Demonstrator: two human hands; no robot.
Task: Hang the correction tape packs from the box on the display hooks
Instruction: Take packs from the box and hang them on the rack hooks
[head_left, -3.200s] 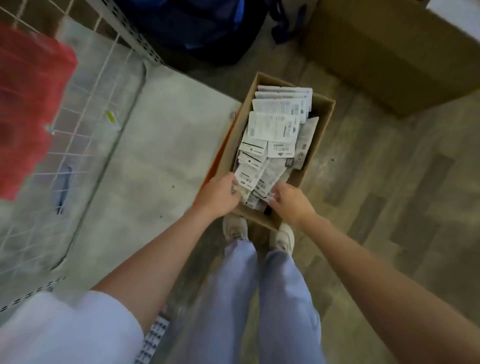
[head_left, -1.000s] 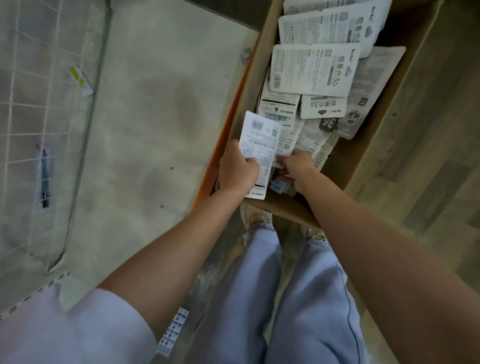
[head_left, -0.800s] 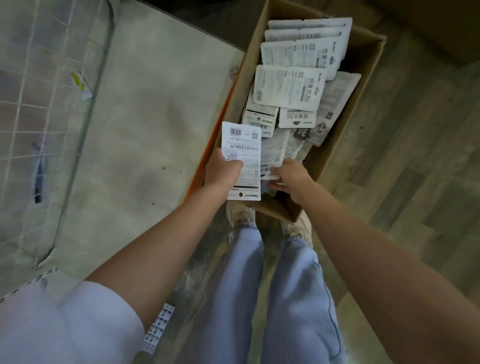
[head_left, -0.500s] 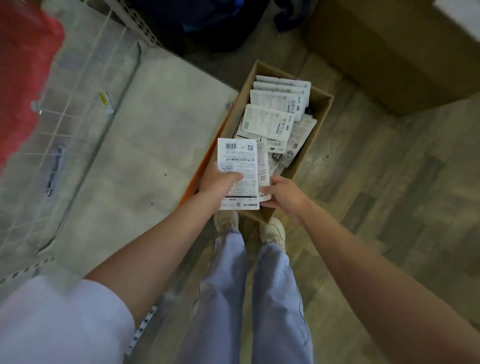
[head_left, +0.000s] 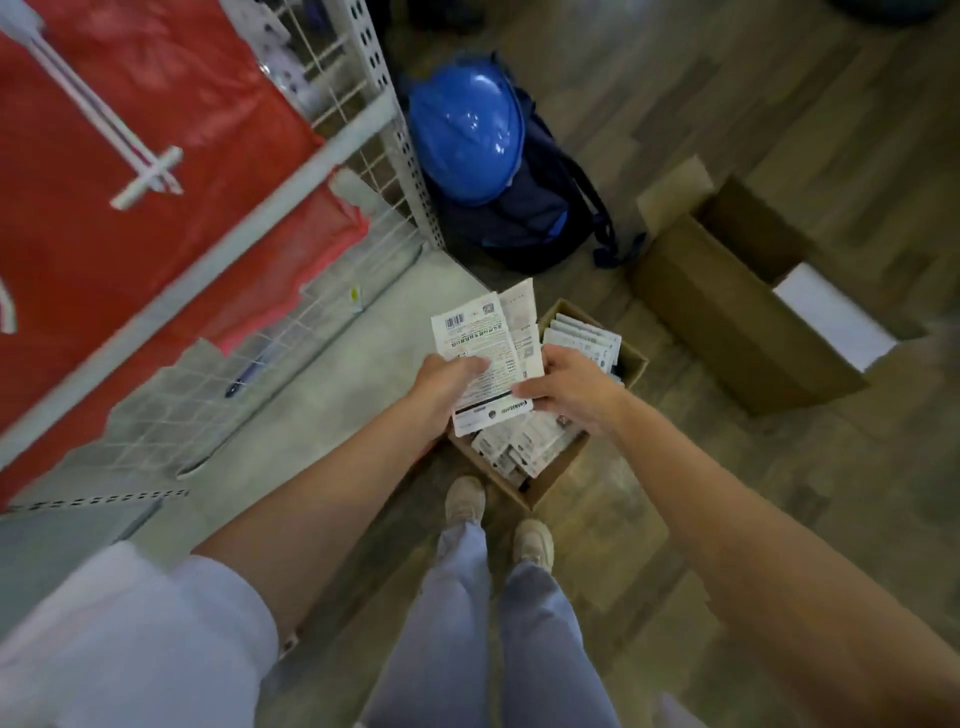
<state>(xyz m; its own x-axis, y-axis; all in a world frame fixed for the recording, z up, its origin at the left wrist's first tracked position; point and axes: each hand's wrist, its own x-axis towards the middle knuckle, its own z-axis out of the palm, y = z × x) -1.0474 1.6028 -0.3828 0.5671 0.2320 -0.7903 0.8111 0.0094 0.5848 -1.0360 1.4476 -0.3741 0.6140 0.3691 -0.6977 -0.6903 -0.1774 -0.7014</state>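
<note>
White packs between left hand, right hand

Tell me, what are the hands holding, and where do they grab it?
Both hold the correction tape packs: the left hand grips their left edge, the right hand pinches the lower right corner.

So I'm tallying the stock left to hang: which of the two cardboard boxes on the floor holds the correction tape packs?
The small open box by the person's shoes, below both hands, with packs piled inside. The larger box farther right shows only something white.
</note>
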